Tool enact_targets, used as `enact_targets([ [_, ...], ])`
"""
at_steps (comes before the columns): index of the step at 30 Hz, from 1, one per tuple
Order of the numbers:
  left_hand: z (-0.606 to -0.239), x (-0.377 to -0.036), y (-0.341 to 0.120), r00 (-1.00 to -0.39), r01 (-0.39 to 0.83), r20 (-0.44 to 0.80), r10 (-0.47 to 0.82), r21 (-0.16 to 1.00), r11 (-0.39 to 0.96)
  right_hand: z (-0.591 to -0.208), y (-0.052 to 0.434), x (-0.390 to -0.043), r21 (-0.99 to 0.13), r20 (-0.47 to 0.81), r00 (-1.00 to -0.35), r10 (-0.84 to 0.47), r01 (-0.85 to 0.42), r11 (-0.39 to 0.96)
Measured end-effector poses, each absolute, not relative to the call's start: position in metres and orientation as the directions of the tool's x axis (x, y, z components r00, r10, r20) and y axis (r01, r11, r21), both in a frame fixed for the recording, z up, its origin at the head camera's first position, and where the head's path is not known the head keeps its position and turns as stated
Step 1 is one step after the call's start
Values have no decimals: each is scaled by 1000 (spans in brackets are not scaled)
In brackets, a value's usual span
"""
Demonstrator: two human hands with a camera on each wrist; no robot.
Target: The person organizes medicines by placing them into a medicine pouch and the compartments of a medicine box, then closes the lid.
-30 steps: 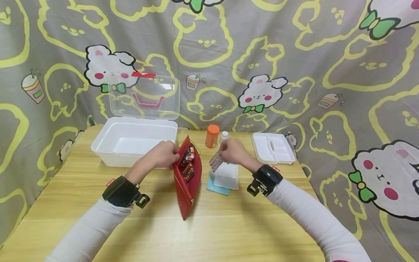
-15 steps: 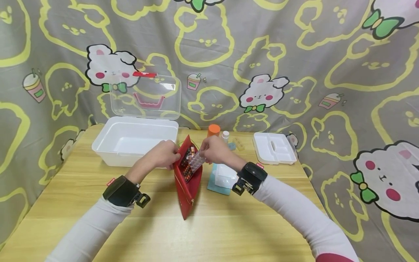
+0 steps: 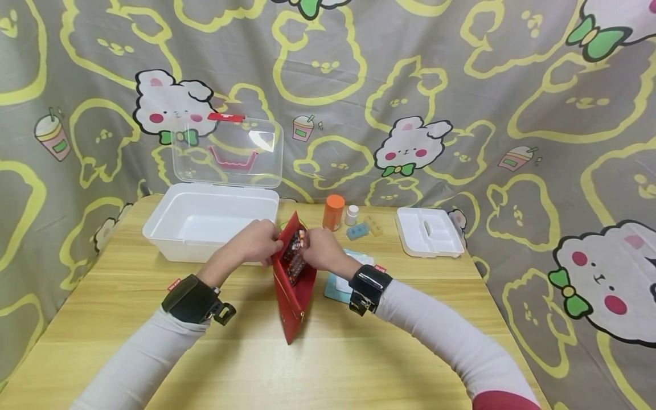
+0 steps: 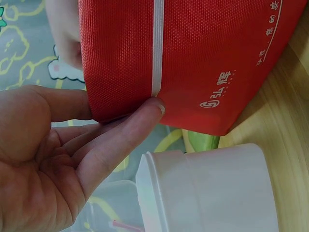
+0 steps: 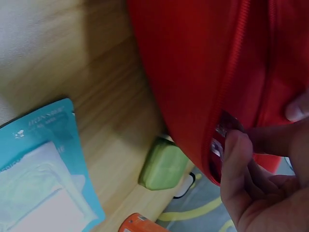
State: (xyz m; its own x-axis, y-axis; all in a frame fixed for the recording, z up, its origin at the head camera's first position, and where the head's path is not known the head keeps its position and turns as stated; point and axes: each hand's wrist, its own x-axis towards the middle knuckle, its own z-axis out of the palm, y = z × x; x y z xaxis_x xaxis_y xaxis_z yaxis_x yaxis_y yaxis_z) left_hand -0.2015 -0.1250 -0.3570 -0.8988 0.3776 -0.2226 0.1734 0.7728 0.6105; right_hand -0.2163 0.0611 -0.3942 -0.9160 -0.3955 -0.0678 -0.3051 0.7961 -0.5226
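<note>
A red zip pouch (image 3: 291,312) stands upright on the table with its mouth spread. My left hand (image 3: 258,242) pinches its left edge; the left wrist view shows thumb and fingers (image 4: 137,123) on either side of the red cloth. Inside lie blister packs (image 3: 295,267) with dark and coloured pills. At the pouch's right side, my right hand (image 3: 324,249) reaches into the mouth. Its thumb and forefinger pinch a shiny blister pack (image 5: 224,126), mostly hidden within the pouch. Right of the pouch lies a teal packet (image 3: 334,290) beneath white packets (image 5: 53,203).
A white box (image 3: 179,250) with a raised clear lid (image 3: 228,151) stands back left. Behind the hands are an orange bottle (image 3: 333,213), a small white bottle (image 3: 351,215), and blue (image 3: 357,230) and yellow (image 3: 376,225) small cases. A white compartment tray (image 3: 433,246) lies back right.
My right hand has moved left from above the packets to the pouch, carrying the blister pack down into its mouth. The left hand keeps its hold on the pouch edge.
</note>
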Motion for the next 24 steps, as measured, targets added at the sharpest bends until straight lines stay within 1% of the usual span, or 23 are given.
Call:
enact_targets([
  [5, -357, -202, -125, -899, 179, -219, 378, 604, 777, -405, 58, -215, -475, -50, -907, -418, -346, 809],
  [11, -357, -202, -125, -899, 185, -215, 381, 602, 777, -413, 54, -215, -440, -53, -914, -402, -340, 831],
  [16, -358, -202, -125, -899, 181, -217, 380, 606, 775, -414, 51, -215, -435, -80, -919, -387, -317, 843],
  [24, -357, -203, -125, -898, 184, -216, 382, 606, 774, -415, 50, -215, -460, -108, -917, -385, -297, 837],
])
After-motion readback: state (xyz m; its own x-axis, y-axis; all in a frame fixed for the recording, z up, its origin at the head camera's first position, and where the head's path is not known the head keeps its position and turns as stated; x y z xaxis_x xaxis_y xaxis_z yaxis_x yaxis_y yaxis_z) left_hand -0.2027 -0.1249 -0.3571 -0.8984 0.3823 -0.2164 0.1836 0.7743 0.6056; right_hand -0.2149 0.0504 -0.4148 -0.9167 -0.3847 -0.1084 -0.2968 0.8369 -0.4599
